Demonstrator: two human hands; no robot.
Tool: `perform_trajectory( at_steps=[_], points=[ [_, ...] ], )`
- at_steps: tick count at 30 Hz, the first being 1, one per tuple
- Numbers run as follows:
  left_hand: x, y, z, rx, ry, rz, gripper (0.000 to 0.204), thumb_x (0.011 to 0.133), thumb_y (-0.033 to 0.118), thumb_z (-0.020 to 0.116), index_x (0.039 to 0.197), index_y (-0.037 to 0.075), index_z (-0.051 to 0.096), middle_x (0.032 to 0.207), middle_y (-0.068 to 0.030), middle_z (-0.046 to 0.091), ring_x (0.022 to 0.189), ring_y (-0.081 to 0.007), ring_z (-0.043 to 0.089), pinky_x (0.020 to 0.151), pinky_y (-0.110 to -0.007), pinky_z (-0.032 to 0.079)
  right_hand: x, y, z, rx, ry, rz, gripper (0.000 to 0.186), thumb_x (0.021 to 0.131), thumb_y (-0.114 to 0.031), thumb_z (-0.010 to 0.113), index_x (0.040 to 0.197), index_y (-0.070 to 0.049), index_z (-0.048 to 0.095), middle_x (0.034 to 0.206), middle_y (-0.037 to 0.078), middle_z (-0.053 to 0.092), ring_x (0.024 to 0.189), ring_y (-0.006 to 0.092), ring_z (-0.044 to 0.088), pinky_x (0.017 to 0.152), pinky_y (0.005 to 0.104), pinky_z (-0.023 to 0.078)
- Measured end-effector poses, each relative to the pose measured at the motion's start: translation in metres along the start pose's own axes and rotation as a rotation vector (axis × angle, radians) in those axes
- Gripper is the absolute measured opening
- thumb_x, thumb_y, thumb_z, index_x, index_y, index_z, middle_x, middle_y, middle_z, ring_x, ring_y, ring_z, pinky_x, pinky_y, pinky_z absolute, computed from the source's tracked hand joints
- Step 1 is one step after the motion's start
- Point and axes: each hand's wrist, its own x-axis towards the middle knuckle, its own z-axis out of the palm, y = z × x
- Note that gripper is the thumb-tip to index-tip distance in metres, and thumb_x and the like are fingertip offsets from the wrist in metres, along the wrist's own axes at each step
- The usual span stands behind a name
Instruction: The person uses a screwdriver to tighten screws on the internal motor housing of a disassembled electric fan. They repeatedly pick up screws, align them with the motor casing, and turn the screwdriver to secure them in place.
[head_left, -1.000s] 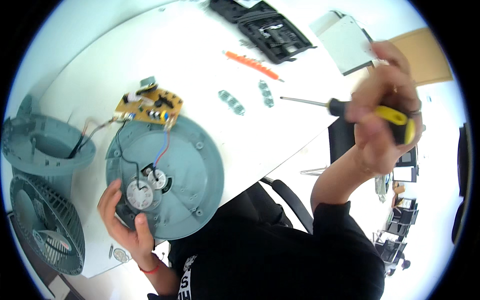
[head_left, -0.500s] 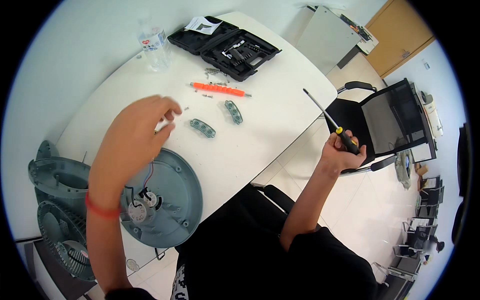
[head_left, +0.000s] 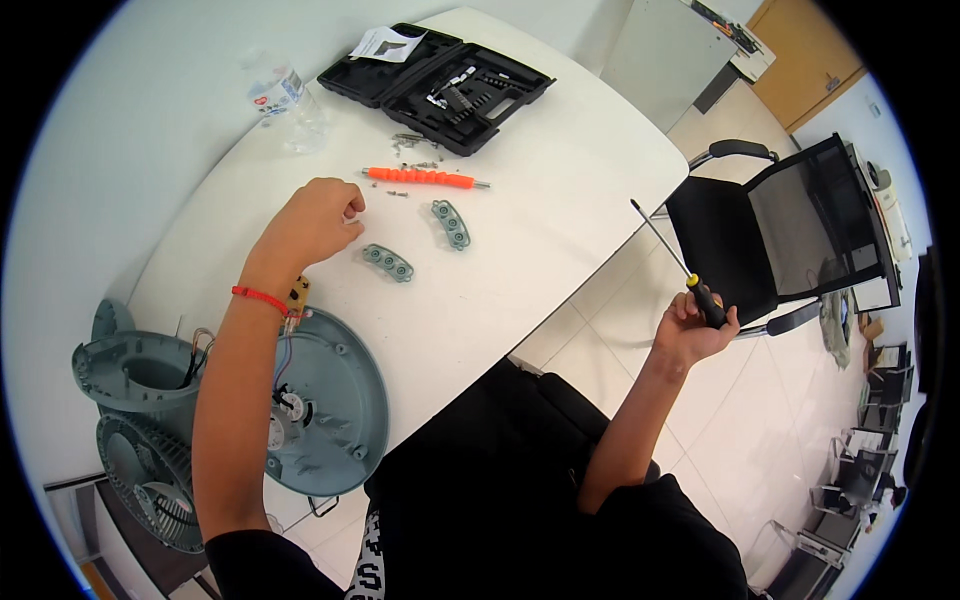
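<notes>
My right hand (head_left: 693,325) is wrapped round the black-and-yellow handle of a screwdriver (head_left: 707,300), its shaft slanting up and to the left past the table's edge. On the white tabletop, my left hand (head_left: 318,222) has its fingers curled together. Whatever small thing they hold, if any, is hidden. Close by lie two grey-green curved pieces with holes, the nearer (head_left: 388,262) and the farther (head_left: 451,225). Below my left wrist rests a round grey-green base (head_left: 345,400) with wires, a motor and a small circuit board (head_left: 298,296).
An orange flexible shaft (head_left: 420,178) lies beyond the curved pieces, with loose screws (head_left: 415,150) around it. Farther back are an open black tool case (head_left: 465,100) and a clear bottle (head_left: 295,115). Grey-green housings (head_left: 140,370) stand at left; a black chair (head_left: 725,240) stands right.
My left hand has lowered to the tabletop and its fingers have drawn together where a small screw lay. My right hand still holds the screwdriver. The view has shifted slightly.
</notes>
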Motion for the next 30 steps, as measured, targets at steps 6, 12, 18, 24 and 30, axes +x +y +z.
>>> perform_trajectory(
  at_steps=[6,12,18,24,30],
  points=[
    [0.000,-0.004,0.005,0.044,0.028,0.062,0.011,0.085,0.001,0.071,0.096,-0.004,0.070,0.094,-0.0167,0.071,0.085,-0.0273,0.071,0.078,-0.038,0.057,-0.016,0.006,0.012,-0.025,-0.050,0.047,0.040,0.100,-0.042,0.052,0.085,-0.006,0.061,0.087,0.012,0.063,0.053,0.0178,0.048,0.046,0.0259,0.035],
    [-0.020,0.017,-0.009,-0.243,0.056,-0.014,0.007,0.092,0.002,0.069,0.098,-0.002,0.071,0.096,-0.0117,0.073,0.088,-0.0217,0.071,0.082,-0.033,0.056,-0.080,0.018,0.041,-0.048,-0.290,0.091,0.042,0.103,-0.040,0.046,0.085,-0.004,0.057,0.086,0.014,0.062,0.047,0.0171,0.047,0.041,0.0257,0.039],
    [-0.101,0.057,-0.036,-0.988,0.049,0.145,0.009,0.094,-0.003,0.070,0.104,-0.003,0.071,0.098,-0.0083,0.071,0.092,-0.0153,0.069,0.084,-0.029,0.055,-0.136,0.007,0.067,0.049,-0.492,0.025,0.044,0.103,-0.043,0.038,0.085,-0.006,0.052,0.078,0.012,0.056,0.047,0.0150,0.047,0.038,0.0250,0.040],
    [-0.166,0.083,-0.036,-1.286,0.070,0.269,0.018,0.089,-0.013,0.071,0.104,-0.004,0.072,0.100,-0.0132,0.070,0.094,-0.0189,0.069,0.084,-0.032,0.058,-0.160,-0.001,0.075,0.142,-0.736,0.062,0.047,0.103,-0.046,0.035,0.085,-0.006,0.053,0.077,0.010,0.059,0.052,0.0147,0.056,0.041,0.0261,0.046],
    [-0.191,0.086,-0.029,-1.311,0.121,0.352,0.023,0.085,-0.017,0.072,0.105,-0.006,0.073,0.100,-0.0164,0.070,0.090,-0.0212,0.070,0.081,-0.034,0.063,-0.172,-0.006,0.069,0.165,-0.780,0.100,0.048,0.104,-0.047,0.034,0.084,-0.008,0.052,0.078,0.010,0.060,0.056,0.0154,0.062,0.043,0.0267,0.051]
  ],
)
